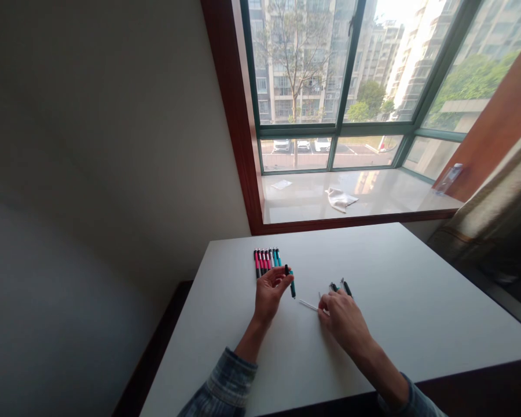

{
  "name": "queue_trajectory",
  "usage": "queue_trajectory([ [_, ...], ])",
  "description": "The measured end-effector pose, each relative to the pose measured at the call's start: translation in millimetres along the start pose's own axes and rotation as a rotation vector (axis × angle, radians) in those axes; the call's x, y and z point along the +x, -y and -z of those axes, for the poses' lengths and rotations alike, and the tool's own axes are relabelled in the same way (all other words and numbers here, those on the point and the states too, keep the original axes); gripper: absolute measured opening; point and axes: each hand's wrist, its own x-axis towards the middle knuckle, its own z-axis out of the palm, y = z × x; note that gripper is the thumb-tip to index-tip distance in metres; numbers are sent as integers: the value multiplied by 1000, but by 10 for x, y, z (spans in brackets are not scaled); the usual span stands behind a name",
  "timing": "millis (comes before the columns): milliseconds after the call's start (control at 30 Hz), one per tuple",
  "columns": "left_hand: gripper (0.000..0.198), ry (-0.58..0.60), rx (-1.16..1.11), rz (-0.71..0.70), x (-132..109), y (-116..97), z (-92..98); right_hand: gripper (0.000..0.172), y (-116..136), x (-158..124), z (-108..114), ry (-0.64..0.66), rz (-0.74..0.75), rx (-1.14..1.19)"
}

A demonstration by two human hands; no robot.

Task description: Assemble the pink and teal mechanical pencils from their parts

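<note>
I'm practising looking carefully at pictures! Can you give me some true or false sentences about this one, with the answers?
1. The left hand holds a teal pen. True.
2. Pink and teal pens lie in a row on the white table. True.
3. The right hand touches nothing. False: its fingers are on a thin white tube.
4. A potted plant stands on the windowsill. False: a white cloth lies on the windowsill.
</note>
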Motion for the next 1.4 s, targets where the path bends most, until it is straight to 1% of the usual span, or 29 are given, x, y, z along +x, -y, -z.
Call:
queue_trajectory([
  [133, 35, -20, -47, 10, -5, 2, 18, 15, -55, 19, 134, -3, -40, 138],
  [233, 35, 6, -10, 11, -23, 14, 19, 13, -95, 107, 297, 17, -40, 378],
  [300, 34, 42, 41, 0, -28, 32, 17, 19, -87, 206, 395, -1, -18, 556],
  [367, 33, 84, 83, -13, -22, 47, 14, 25, -45, 324, 464, -36, 2, 719],
  [467, 33, 118, 115, -24, -6, 36, 11, 28, 55, 497, 519, -79, 27, 907],
  [600, 31, 149, 160, -38, -8, -18, 10, 29, 171, 651, 533, -102, 59, 980],
  [800, 32, 171, 198, -54, -17, -44, 17, 26, 224, 727, 447, -94, 90, 969],
  [967, 29, 177, 186, -64, -5, -18, 11, 26, 174, 726, 421, -41, 135, 908],
  [1033, 28, 172, 169, -61, -6, -5, 9, 25, 96, 717, 445, -68, 131, 826],
  [1100, 26, 164, 145, -70, -8, 1, 9, 17, -17, 696, 474, -92, 125, 663],
  [1133, 24, 159, 132, -83, -10, 0, 10, 14, -81, 680, 485, -80, 138, 562],
  [1200, 21, 153, 106, -116, -12, -7, 11, 15, -207, 636, 495, 4, 198, 372],
  [1267, 20, 158, 79, -139, -12, -15, 9, 18, -312, 588, 482, 119, 267, 245],
  [1333, 21, 168, 54, -127, -11, -14, 3, 19, -384, 553, 446, 203, 313, 182],
  [1400, 24, 169, 31, -86, -5, 1, -5, 16, -429, 541, 391, 250, 350, 157],
])
